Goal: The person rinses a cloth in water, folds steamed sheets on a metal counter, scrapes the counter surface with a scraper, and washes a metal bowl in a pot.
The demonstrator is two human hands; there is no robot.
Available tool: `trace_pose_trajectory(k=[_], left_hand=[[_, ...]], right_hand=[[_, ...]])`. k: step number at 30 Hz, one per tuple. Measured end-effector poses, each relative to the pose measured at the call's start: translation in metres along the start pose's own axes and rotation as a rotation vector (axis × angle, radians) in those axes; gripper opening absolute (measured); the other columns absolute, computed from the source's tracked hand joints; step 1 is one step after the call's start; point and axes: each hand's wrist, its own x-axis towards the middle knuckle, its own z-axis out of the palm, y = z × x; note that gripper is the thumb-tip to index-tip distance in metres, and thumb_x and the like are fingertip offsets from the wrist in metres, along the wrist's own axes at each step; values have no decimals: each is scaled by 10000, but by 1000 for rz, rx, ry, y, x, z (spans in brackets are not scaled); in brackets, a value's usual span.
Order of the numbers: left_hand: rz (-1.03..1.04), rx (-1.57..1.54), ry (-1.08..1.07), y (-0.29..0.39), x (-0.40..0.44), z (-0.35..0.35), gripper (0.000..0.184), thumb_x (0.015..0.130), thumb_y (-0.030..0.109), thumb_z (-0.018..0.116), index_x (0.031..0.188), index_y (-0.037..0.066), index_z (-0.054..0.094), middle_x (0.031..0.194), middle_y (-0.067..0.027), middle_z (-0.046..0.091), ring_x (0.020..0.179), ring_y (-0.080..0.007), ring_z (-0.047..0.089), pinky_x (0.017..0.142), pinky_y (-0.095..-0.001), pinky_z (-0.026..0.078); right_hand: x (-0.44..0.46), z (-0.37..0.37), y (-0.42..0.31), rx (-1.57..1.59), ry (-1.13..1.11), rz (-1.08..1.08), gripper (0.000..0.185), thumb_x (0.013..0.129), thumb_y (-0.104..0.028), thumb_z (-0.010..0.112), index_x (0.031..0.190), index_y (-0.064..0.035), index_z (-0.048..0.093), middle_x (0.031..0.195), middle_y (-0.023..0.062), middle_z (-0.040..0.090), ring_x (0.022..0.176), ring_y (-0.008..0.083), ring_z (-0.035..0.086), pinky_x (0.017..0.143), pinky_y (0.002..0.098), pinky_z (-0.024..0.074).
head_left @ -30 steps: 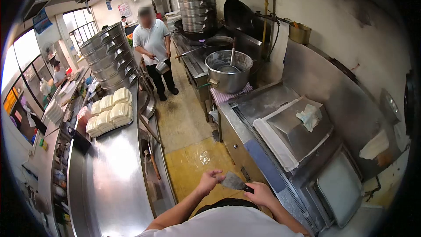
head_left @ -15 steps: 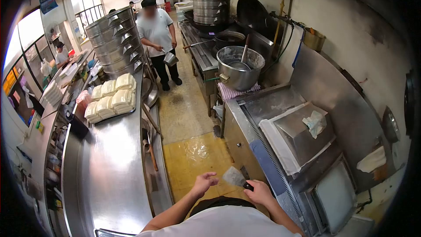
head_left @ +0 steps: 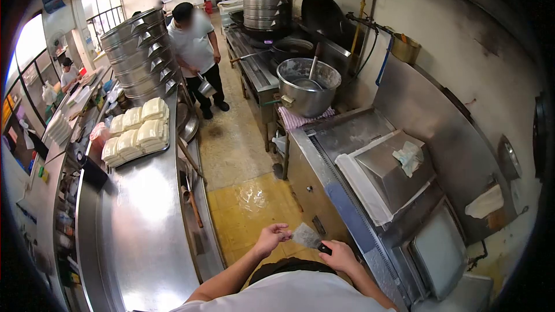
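My right hand (head_left: 340,256) is wrapped round the black handle of a scraper (head_left: 306,235). Its broad, greyish metal blade points up and left in front of my body. My left hand (head_left: 272,240) is at the left edge of the blade, fingers loosely bent and somewhat apart. Whether its fingertips touch the blade I cannot tell. Both hands are above the yellow floor, between the steel counter and the steamer station.
A steel counter (head_left: 141,214) on my left bears stacked white slabs (head_left: 139,133) and tall steamer tiers (head_left: 139,58). On my right are a covered steel box (head_left: 387,167) and a large mixing bowl (head_left: 306,95). A co-worker (head_left: 193,46) holding a metal dipper (head_left: 206,86) stands in the aisle.
My left hand has come closer to the scraper's blade. The co-worker has lowered the dipper and leans forward with head bent. My view has shifted slightly right.
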Motion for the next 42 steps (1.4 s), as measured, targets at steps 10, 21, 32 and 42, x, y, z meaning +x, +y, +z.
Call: trace_pose_trajectory(k=[10,21,32,42], left_hand=[[-35,33,-67,-15,14,-11,459,915,23,696,1344,-68,558,1022,-138,734,935,-190,696,859,-301,549],[6,62,-94,-12,15,3,433,918,-12,675,1332,-68,559,1036,-148,728,952,-198,706,889,-316,561],[23,110,-49,-33,-2,98,410,931,-13,662,1327,-64,569,1009,-140,724,934,-206,709,883,-325,572],[-41,163,-82,-78,-16,205,393,955,6,638,1331,-82,559,1026,-136,714,942,-205,692,868,-323,561]], right_hand=[[-7,5,-30,3,-18,123,489,827,-304,755,1207,-3,690,1127,210,706,1055,391,673,919,436,538],[-17,4,-18,18,25,85,436,864,-316,714,1216,-60,679,1056,201,686,1023,411,657,881,488,531],[-68,-35,72,16,143,90,505,856,-326,728,1265,-34,667,1178,221,686,1087,400,655,944,463,523],[-173,-84,208,84,396,462,496,790,-267,762,1183,26,691,1124,269,698,1070,429,663,935,481,524]])
